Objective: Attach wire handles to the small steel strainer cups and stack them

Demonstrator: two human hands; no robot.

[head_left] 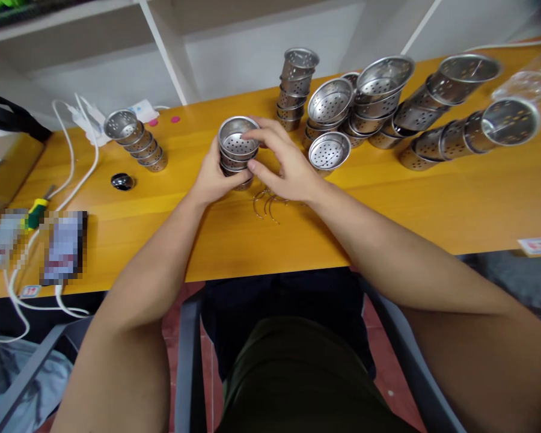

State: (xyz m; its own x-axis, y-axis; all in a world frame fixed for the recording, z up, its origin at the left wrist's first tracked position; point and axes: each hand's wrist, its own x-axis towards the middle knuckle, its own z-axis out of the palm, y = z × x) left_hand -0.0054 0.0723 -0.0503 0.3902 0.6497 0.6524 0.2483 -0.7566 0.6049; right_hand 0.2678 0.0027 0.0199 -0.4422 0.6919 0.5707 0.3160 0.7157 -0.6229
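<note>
A short stack of perforated stainless steel cups (234, 157) stands on the wooden table in front of me. My left hand (211, 177) is wrapped round its left side, the thumb lying across the front. From the right, my right hand (286, 157) grips the top cup, with a finger over the rim into its mouth and the thumb against the outside. Several thin curved wire pieces (271, 207) lie on the table just below the right hand. Beside the right wrist is another perforated cup (329, 150), its mouth tilted up.
More stacked cups stand along the back right, some leaning, including a long tilted stack (455, 137). A smaller stack (137, 141) is at the left, near a black shiny object (122, 181), a screwdriver (36, 213), a phone (65, 246) and white cables (85, 174).
</note>
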